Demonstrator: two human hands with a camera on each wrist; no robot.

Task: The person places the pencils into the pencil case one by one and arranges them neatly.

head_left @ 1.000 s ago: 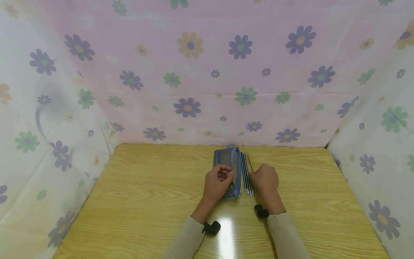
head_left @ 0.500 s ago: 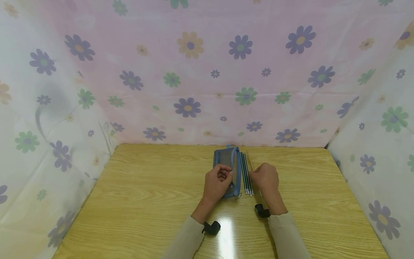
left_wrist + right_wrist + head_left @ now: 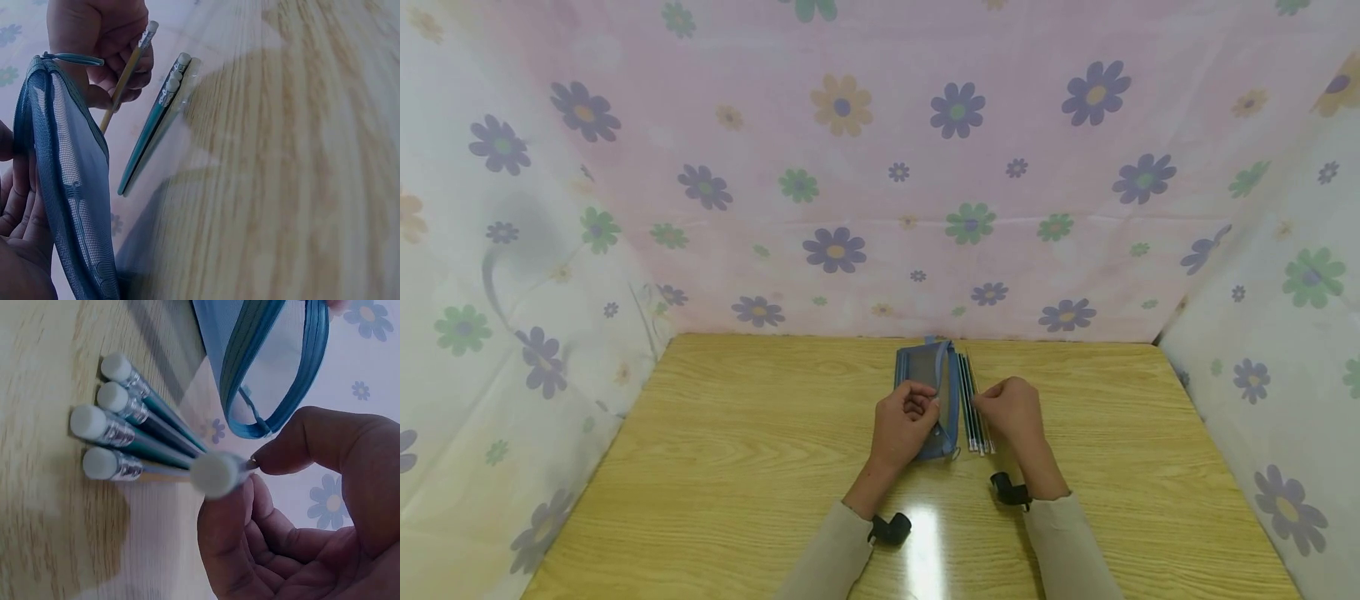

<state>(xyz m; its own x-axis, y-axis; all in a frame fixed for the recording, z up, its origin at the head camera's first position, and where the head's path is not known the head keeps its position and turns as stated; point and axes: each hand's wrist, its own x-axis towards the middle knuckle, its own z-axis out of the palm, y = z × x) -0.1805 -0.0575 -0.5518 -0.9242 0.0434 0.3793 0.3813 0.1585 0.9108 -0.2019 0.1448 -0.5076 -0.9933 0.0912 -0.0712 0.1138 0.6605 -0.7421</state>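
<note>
In the head view my left hand [image 3: 898,425] grips the edge of a blue mesh pencil case [image 3: 919,367], whose zipped mouth gapes toward the right. My right hand [image 3: 1017,410] pinches a yellow pencil [image 3: 128,78] between thumb and fingertips. Its white eraser [image 3: 215,474] looks blurred in the right wrist view. Beside the case lies a row of pencils [image 3: 967,408], mostly dark green, with their erasers toward me. Through the mesh, some blue-green strips show along the case's left side; I cannot tell what they are.
All this lies toward the back of a wooden table [image 3: 760,442]. A flowered cloth [image 3: 880,208] hangs behind the table's far edge and along both sides. A small metal ring [image 3: 956,454] hangs from the case's near corner.
My right hand has shifted slightly left with the yellow pencil, bringing it close against the row of pencils. The left hand and the case have stayed still.
</note>
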